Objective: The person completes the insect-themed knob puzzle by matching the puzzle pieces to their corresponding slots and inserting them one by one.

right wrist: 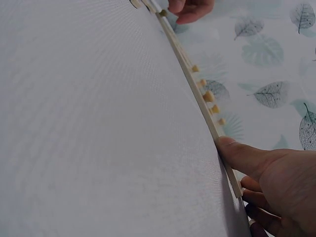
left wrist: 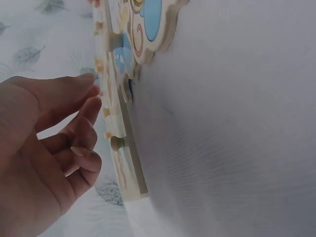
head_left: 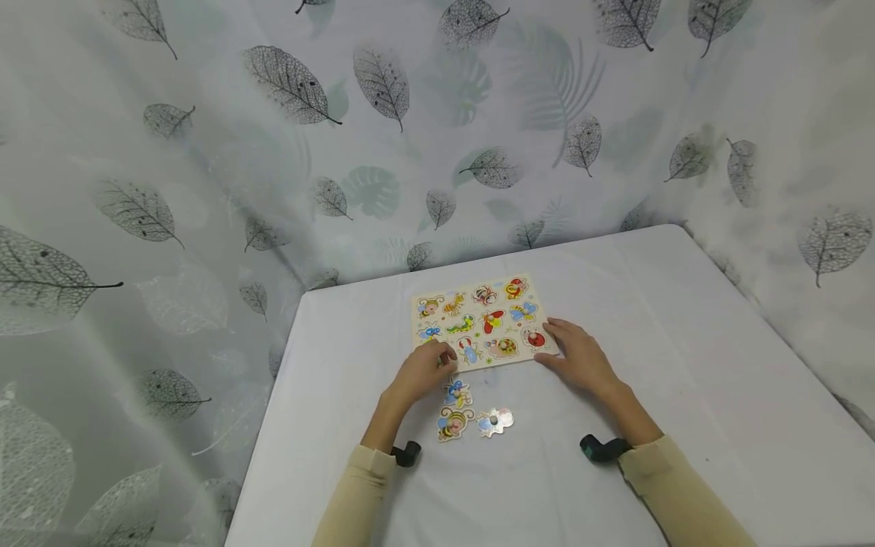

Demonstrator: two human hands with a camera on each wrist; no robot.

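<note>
right hand (head_left: 581, 357) flat, fingers straight, steadies puzzle board (head_left: 481, 320) edge; left hand (head_left: 424, 371) fingers curled at peg, grip unclear.

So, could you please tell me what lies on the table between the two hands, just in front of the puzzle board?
In the head view, only bare white tablecloth lies between the left hand and right hand, before the puzzle board.
</note>
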